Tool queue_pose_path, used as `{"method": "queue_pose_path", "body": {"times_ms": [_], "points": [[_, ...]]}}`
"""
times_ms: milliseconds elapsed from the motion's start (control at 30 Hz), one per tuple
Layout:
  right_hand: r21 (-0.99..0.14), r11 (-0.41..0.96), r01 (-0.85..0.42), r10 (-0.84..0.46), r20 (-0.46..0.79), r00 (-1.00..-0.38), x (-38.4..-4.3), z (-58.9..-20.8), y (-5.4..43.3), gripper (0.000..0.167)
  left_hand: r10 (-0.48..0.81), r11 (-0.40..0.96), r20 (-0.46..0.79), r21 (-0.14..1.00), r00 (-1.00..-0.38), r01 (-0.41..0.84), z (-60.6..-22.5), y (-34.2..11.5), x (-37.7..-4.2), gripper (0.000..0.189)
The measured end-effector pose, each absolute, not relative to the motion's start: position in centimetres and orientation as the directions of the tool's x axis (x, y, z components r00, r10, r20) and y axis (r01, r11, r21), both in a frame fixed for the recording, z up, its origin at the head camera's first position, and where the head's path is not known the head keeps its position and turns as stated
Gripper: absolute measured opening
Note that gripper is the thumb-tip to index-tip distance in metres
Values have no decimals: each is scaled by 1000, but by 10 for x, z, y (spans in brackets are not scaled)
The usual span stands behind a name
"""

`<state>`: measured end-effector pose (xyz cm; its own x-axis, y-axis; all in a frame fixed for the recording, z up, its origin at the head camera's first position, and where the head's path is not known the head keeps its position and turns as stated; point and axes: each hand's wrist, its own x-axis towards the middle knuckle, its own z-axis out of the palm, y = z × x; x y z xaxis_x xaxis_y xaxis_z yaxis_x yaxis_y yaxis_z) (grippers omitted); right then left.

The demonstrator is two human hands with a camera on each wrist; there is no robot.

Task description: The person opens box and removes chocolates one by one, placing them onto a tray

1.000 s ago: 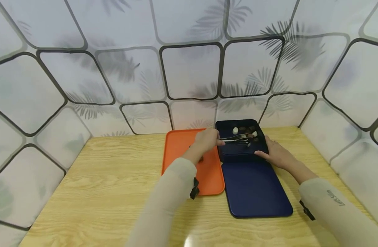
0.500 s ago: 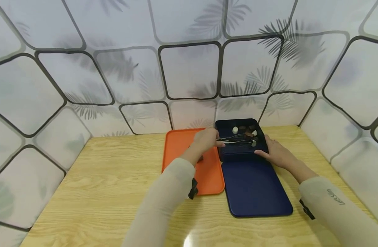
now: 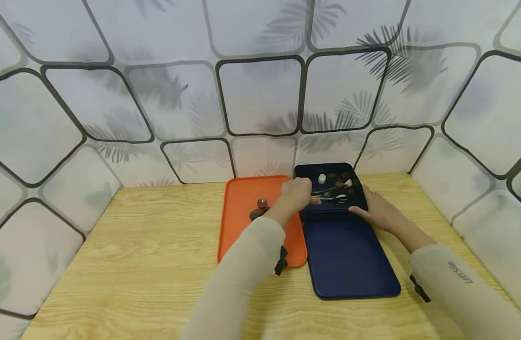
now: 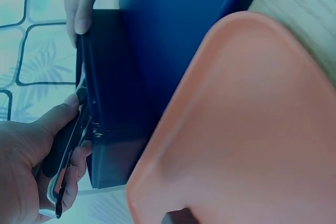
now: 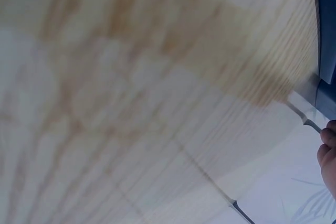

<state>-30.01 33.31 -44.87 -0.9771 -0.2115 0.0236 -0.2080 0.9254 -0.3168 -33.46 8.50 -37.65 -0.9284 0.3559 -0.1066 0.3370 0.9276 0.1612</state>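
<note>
My left hand (image 3: 297,193) grips a pair of tongs (image 4: 65,163) with black and metal parts, as the left wrist view shows up close. The tongs' far ends reach into a dark blue box (image 3: 324,215). Inside the box lie a white piece (image 3: 321,178), a second pale piece (image 3: 348,183) and several small brown pieces (image 3: 331,175). Whether the tongs pinch a piece is too dark to tell. At the box's front right corner my right hand (image 3: 381,211) holds its side, thumb across the front. Only some fingers of that hand show in the right wrist view.
An orange tray (image 3: 234,226) lies left of the box, carrying several brown pieces (image 3: 262,204). In front of the box is a flat dark blue panel (image 3: 351,259). All rest on a wooden table (image 3: 158,255), with a patterned curtain (image 3: 260,99) behind.
My left hand has moved to the right with the tongs, uncovering more brown pieces on the orange tray. My right hand stays at the box.
</note>
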Motion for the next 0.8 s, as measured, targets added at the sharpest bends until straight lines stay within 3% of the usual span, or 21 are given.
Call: {"method": "queue_pose_path", "body": {"times_ms": [233,500,800], "points": [[-313,927,-208,-211,23,-977,-300,-448,334,96,386,912,-99,189,-917,363,-384,81,-332,54],[-308,929,-207,-212,16,-977,-300,-449,333,97,413,892,-73,233,-908,387,-389,76,-331,56],[-320,922,-216,-218,32,-975,-299,-446,333,97,392,873,-24,326,-920,363,-387,68,-332,36]]}}
